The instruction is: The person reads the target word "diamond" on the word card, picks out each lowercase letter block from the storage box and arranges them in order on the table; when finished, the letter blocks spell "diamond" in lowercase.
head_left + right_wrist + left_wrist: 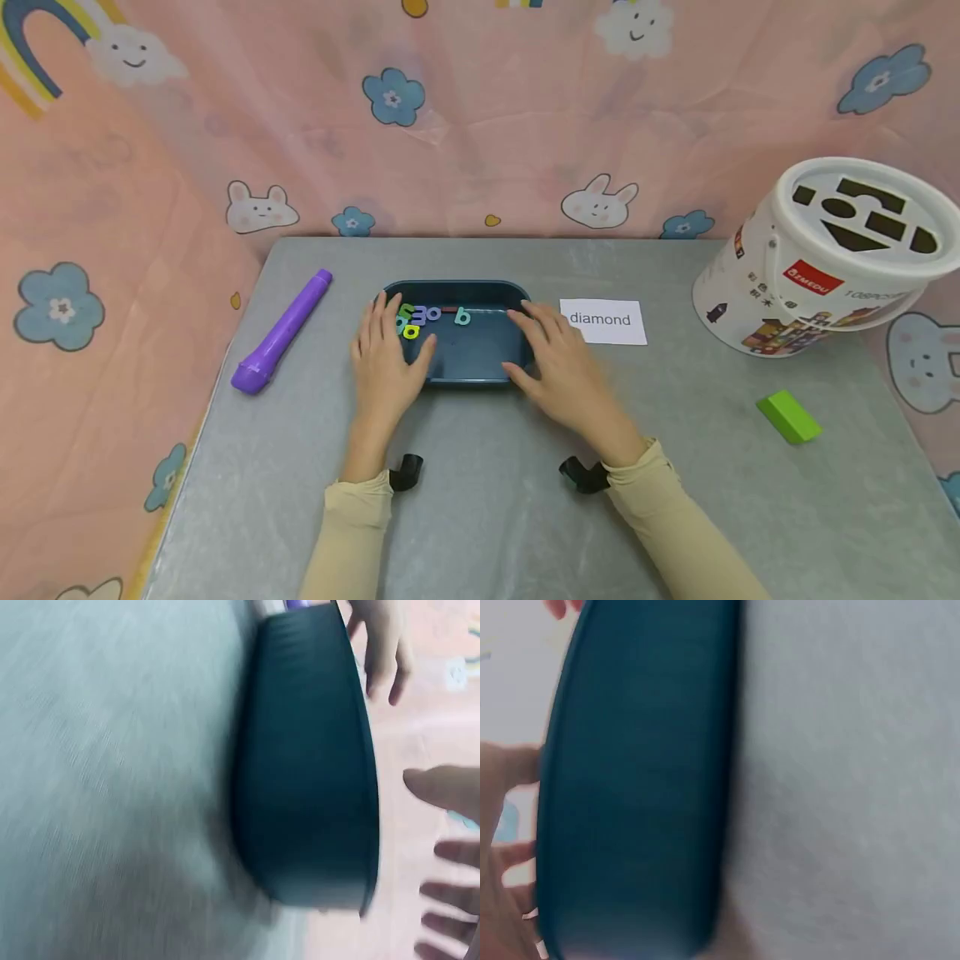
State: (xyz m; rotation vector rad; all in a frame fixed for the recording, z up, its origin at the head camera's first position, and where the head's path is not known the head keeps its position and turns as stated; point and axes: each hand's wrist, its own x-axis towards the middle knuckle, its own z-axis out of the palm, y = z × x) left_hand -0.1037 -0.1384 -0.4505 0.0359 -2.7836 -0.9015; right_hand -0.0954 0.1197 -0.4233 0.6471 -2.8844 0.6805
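Note:
A dark blue tray (472,358) lies on the table with several small coloured plastic letters (427,314) inside, mostly at its left end. At that end is my left hand (386,362), fingers along the rim and thumb spread over the inside. Over the tray's right end reaches my right hand (566,379), its fingers spread. The right wrist view shows the right fingers (454,896) apart from the tray wall (307,765). In the left wrist view the tray wall (630,780) partly hides the left fingers (517,855); whether they touch it I cannot tell.
A white card (603,322) reading "diamond" lies right of the tray. A purple toy microphone (281,333) lies at the left. On the right stand a white lidded bucket (810,267) with shaped holes and a green block (790,417). A pink patterned cloth (480,150) hangs behind.

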